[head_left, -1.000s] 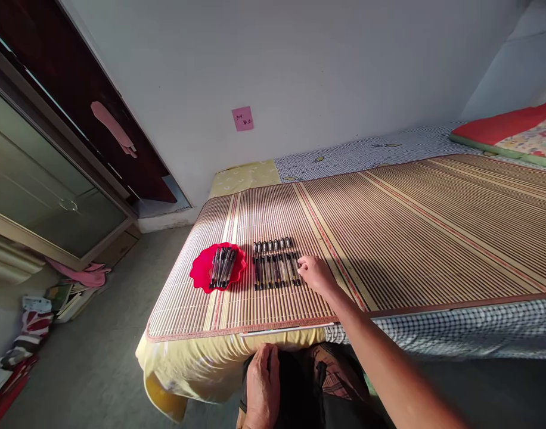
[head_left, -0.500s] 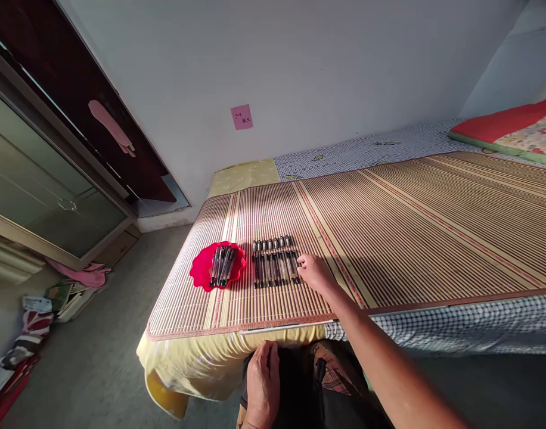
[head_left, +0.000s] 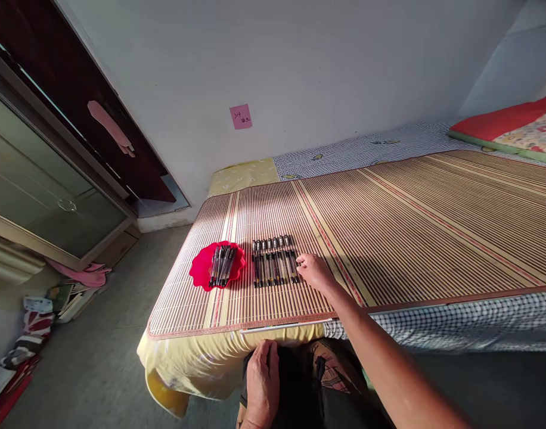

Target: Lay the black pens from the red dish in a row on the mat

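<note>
Several black-capped pens (head_left: pixel 275 262) lie side by side in a row on the striped bamboo mat (head_left: pixel 366 238), caps toward the wall. At the right end of this row is my right hand (head_left: pixel 315 271), its fingers closed at the side of the last pen (head_left: pixel 292 262), partly hiding the contact. Left of the row, a bunch of similar pens (head_left: pixel 222 266) rests in a red scalloped dish (head_left: pixel 202 265). My left hand (head_left: pixel 263 378) lies on my lap by the bed's front edge, fingers bent and together, with nothing visible in it.
Yellow cloth (head_left: pixel 201 363) hangs over the bed's front corner. A folded red quilt (head_left: pixel 496 122) lies at the far right. On the wall is a pink note (head_left: pixel 241 116). To the left stands a glass-fronted cabinet (head_left: pixel 49 179), with books (head_left: pixel 74 301) on the floor.
The view has shifted very slightly. My right hand stays at the right end of the pen row, and my left hand has not moved noticeably.
</note>
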A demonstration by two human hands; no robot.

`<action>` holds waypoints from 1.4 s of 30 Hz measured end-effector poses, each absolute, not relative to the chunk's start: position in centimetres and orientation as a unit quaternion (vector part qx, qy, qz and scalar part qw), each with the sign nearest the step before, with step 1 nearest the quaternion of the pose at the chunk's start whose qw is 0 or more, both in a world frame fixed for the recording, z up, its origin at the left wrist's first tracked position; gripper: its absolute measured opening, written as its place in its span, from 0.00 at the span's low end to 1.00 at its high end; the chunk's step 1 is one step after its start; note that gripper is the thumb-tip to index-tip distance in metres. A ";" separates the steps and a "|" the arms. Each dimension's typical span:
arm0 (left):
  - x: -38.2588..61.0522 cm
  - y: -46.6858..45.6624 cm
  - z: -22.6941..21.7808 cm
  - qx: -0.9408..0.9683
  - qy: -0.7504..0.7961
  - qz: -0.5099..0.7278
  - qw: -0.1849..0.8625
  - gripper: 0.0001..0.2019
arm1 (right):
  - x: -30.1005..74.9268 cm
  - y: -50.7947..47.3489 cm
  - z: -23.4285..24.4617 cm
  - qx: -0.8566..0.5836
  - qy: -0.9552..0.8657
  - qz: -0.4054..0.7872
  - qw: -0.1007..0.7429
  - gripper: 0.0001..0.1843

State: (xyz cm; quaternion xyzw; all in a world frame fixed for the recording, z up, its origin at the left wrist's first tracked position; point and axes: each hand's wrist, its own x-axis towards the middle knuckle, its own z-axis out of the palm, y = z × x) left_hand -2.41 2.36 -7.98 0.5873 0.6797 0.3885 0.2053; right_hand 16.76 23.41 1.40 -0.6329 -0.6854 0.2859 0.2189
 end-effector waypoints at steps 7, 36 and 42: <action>-2.5 2.4 -8.3 0.591 0.680 0.388 0.195 0.16 | 17.0 23.1 1.5 -0.630 -0.681 0.293 0.230 0.15; -2.5 2.5 -7.9 0.589 0.685 0.379 0.202 0.18 | 17.1 23.1 0.7 -0.617 -0.683 0.297 0.253 0.15; -2.4 2.5 -7.9 0.588 0.683 0.383 0.199 0.17 | 17.2 23.1 0.6 -0.615 -0.679 0.306 0.261 0.15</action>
